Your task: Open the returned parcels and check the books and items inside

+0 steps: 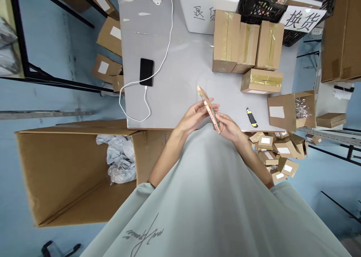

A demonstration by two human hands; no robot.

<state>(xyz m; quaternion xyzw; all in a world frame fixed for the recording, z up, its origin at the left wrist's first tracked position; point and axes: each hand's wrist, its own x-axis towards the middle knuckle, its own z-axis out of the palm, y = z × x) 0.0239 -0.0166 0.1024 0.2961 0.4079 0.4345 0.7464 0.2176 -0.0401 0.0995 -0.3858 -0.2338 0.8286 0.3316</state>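
Above the near edge of the table, a thin, flat pink-and-cream printed box [208, 108] is held between my two hands, tilted and seen mostly along its narrow side. My left hand [196, 116] has its fingers closed on the box's left face. Lower down, my right hand [228, 126] pinches the near end from the right, its thumb and fingers round the edge. What is printed on the broad faces is hidden from this angle. To the right on the table lies a black-and-yellow box cutter [252, 117].
Several taped cartons [227, 42] stand at the back right, before a white bin [208, 5] and a black crate [249, 8]. A phone [146, 72] with a white cable [166, 50] lies left. An opened carton [282, 112] sits at the right edge; a large carton [64, 174] stands lower left.
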